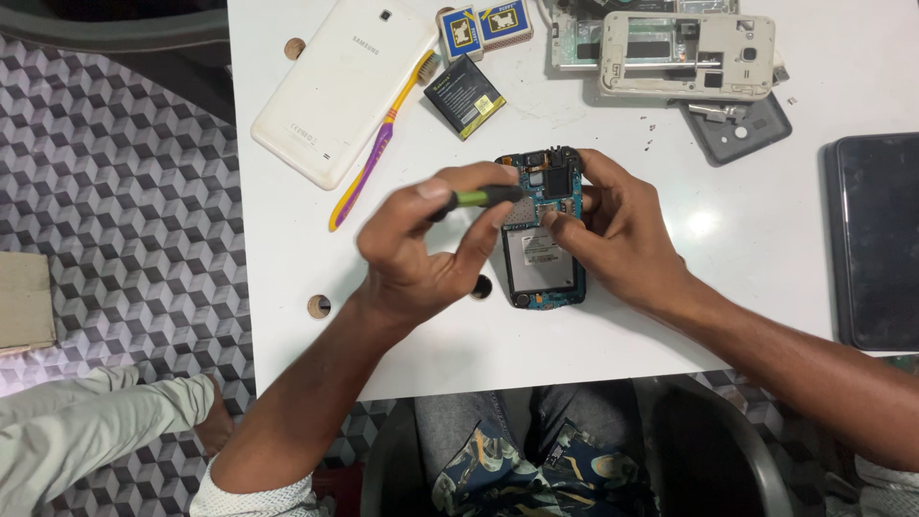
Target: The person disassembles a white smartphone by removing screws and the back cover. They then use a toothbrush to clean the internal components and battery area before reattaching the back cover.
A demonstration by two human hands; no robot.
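Note:
An opened phone [542,258] with a bare blue circuit board and a silver shield lies on the white table [728,287]. My left hand [421,254] grips a small screwdriver [483,197] with a green and black handle, its tip over the board's upper part. From the right, my right hand [613,225] holds the phone's upper edge, fingers and thumb resting on the board.
Further back lie a white tablet [337,86] face down, a yellow and purple toothbrush [378,144], a black battery [465,96], two small boxes [483,27], a beige phone frame [684,53] and a grey back cover [742,129]. A dark tablet [876,239] sits at the right edge. Another person's sleeve [96,431] shows at lower left.

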